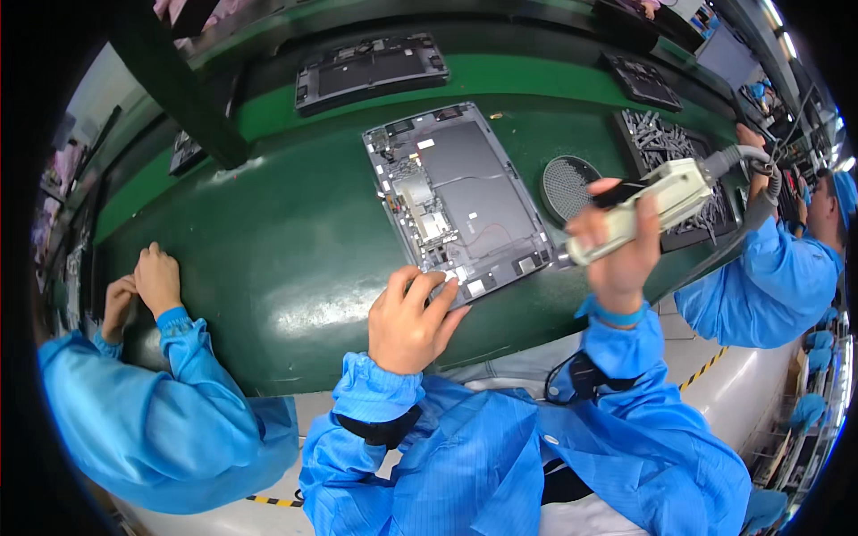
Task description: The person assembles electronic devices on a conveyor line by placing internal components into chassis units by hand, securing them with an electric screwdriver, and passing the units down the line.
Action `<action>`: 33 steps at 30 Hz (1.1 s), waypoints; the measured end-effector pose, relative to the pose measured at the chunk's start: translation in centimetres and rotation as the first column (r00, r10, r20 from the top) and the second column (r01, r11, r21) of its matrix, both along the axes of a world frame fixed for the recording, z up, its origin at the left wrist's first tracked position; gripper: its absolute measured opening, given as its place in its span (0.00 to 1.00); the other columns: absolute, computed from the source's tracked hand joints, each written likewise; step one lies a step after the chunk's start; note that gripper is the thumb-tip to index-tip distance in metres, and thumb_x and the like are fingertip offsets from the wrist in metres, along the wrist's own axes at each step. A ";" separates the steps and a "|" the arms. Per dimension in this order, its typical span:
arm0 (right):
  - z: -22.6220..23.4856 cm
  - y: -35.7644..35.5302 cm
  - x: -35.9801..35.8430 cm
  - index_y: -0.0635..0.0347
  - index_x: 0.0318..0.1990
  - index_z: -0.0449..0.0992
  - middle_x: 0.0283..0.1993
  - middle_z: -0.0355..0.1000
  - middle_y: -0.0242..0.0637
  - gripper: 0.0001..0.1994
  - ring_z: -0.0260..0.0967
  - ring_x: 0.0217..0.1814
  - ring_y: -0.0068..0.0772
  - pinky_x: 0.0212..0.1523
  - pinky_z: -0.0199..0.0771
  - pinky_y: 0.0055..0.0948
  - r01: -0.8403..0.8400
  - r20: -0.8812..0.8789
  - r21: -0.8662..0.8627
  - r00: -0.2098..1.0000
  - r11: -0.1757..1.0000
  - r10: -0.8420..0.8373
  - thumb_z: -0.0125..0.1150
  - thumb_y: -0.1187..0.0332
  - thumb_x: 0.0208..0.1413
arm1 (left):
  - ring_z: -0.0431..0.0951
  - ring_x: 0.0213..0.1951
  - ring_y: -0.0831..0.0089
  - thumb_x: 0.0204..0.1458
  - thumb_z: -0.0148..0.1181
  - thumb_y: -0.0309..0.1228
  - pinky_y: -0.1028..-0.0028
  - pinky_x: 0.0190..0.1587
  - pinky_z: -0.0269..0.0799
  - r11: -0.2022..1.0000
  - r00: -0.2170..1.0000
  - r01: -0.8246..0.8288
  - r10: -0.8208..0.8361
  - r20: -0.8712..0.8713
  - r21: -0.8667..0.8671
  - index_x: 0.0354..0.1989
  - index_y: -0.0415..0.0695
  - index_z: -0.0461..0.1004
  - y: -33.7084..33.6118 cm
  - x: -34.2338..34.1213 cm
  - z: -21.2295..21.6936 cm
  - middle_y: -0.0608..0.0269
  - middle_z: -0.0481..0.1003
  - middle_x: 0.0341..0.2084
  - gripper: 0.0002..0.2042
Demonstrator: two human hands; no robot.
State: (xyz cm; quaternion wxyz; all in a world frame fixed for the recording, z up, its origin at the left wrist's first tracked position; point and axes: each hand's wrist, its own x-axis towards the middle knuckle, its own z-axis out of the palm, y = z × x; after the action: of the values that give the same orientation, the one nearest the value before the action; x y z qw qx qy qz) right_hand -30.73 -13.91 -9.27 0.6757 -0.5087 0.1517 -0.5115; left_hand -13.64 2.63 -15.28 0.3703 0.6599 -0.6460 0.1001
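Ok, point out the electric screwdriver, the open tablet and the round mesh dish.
electric screwdriver point(645, 207): head view, on its pale body.
open tablet point(474, 192): head view, on its dark grey inner panel.
round mesh dish point(567, 186): head view, on its mesh.

The green worktop is evenly lit from overhead, a soft sheen being cast across it near the front edge. Straight edges are bent by fisheye distortion, and black vignetting is seen around the worktop at the rim.

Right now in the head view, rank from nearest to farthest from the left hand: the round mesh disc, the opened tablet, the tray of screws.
1. Opened tablet: the left hand rests on its near edge.
2. Round mesh disc: up and right, beyond the tablet.
3. Tray of screws: farthest right, partly behind the right hand's electric screwdriver.
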 end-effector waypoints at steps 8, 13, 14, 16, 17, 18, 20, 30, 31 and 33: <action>-1.1 -6.3 -7.3 0.68 0.45 0.70 0.32 0.71 0.34 0.15 0.68 0.36 0.25 0.38 0.67 0.22 0.470 -0.375 -0.116 0.795 0.875 -0.477 0.57 0.64 0.57 | 0.67 0.42 0.61 0.34 0.68 0.29 0.67 0.38 0.65 0.994 0.985 0.041 -0.057 0.162 0.099 0.39 0.51 0.77 -1.9 -1.7 1.3 0.64 0.69 0.45 0.19; -3.5 -3.4 -9.1 0.66 0.44 0.72 0.40 0.71 0.37 0.11 0.68 0.40 0.25 0.43 0.67 0.23 0.670 -0.222 -0.479 0.532 0.566 -0.817 0.59 0.74 0.53 | 0.67 0.41 0.57 0.34 0.70 0.34 0.62 0.39 0.67 0.966 0.969 -0.241 0.244 -0.027 0.092 0.40 0.44 0.76 0.4 -0.9 2.7 0.56 0.69 0.41 0.20; -4.6 -2.5 -10.0 0.68 0.44 0.72 0.39 0.71 0.38 0.12 0.69 0.38 0.25 0.41 0.68 0.24 0.546 -0.299 -0.574 0.555 0.611 -0.776 0.60 0.74 0.52 | 0.67 0.41 0.54 0.35 0.71 0.37 0.63 0.40 0.67 0.920 0.920 -0.345 0.371 -0.130 0.184 0.38 0.38 0.75 0.9 -1.1 2.7 0.52 0.68 0.40 0.21; -4.4 -1.1 -8.6 0.69 0.44 0.72 0.37 0.72 0.40 0.14 0.71 0.35 0.25 0.34 0.71 0.24 0.261 -0.570 -0.533 0.592 0.805 -0.570 0.61 0.73 0.51 | 0.72 0.33 0.55 0.41 0.67 0.37 0.64 0.35 0.69 0.885 0.883 -0.329 0.412 -0.227 0.330 0.36 0.37 0.74 1.2 -0.6 2.6 0.52 0.72 0.30 0.18; -3.4 0.2 -6.9 0.70 0.45 0.73 0.36 0.72 0.41 0.14 0.72 0.32 0.25 0.30 0.71 0.23 0.110 -0.731 -0.373 0.577 0.921 -0.365 0.61 0.73 0.50 | 0.74 0.28 0.56 0.44 0.65 0.37 0.63 0.32 0.69 0.880 0.852 -0.237 0.391 -0.347 0.411 0.36 0.37 0.74 1.2 -0.5 2.3 0.53 0.73 0.26 0.17; -3.6 0.6 -5.6 0.71 0.48 0.71 0.35 0.73 0.41 0.17 0.72 0.31 0.25 0.28 0.71 0.23 0.060 -0.746 -0.275 0.617 0.960 -0.252 0.61 0.73 0.51 | 0.74 0.25 0.57 0.46 0.63 0.36 0.63 0.29 0.69 0.888 0.855 -0.224 0.377 -0.357 0.401 0.36 0.36 0.74 1.1 -0.8 2.1 0.54 0.73 0.22 0.16; -4.2 0.6 -3.8 0.75 0.57 0.61 0.39 0.71 0.43 0.24 0.72 0.31 0.26 0.31 0.77 0.23 -0.069 -0.679 0.089 0.725 0.994 0.111 0.57 0.74 0.54 | 0.76 0.21 0.61 0.49 0.60 0.35 0.65 0.25 0.70 0.907 0.847 -0.185 0.343 -0.407 0.379 0.37 0.37 0.73 1.0 -0.7 1.1 0.55 0.75 0.19 0.13; -3.0 -1.5 1.1 0.64 0.44 0.68 0.39 0.71 0.36 0.11 0.71 0.31 0.27 0.33 0.78 0.26 -0.187 -0.138 0.581 0.937 0.792 0.322 0.53 0.67 0.58 | 0.72 0.23 0.79 0.55 0.56 0.41 0.73 0.26 0.70 0.853 0.690 0.301 0.113 -0.715 0.426 0.38 0.38 0.76 -8.2 12.0 3.7 0.64 0.75 0.20 0.16; -2.9 -1.6 1.9 0.63 0.43 0.68 0.39 0.72 0.35 0.10 0.71 0.32 0.26 0.32 0.78 0.26 -0.170 -0.058 0.625 0.963 0.761 0.263 0.52 0.67 0.58 | 0.74 0.23 0.72 0.51 0.59 0.43 0.70 0.29 0.72 0.950 0.827 0.036 0.145 -0.543 0.309 0.37 0.38 0.76 -9.7 15.1 2.7 0.61 0.76 0.21 0.18; -2.7 -2.1 2.8 0.62 0.42 0.69 0.40 0.72 0.35 0.09 0.71 0.32 0.27 0.30 0.77 0.22 -0.140 -0.049 0.608 0.976 0.781 0.213 0.53 0.66 0.58 | 0.74 0.39 0.53 0.43 0.63 0.45 0.59 0.42 0.71 0.843 0.831 -0.533 0.538 -0.139 0.072 0.36 0.39 0.75 -12.3 20.8 3.0 0.50 0.75 0.35 0.21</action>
State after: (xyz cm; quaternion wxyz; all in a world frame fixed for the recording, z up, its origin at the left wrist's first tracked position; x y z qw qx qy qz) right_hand -27.95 -16.05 -11.92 0.8371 -0.3086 0.2961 -0.3411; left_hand 7.15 -9.69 -12.29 0.3661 0.8256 -0.4063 0.1386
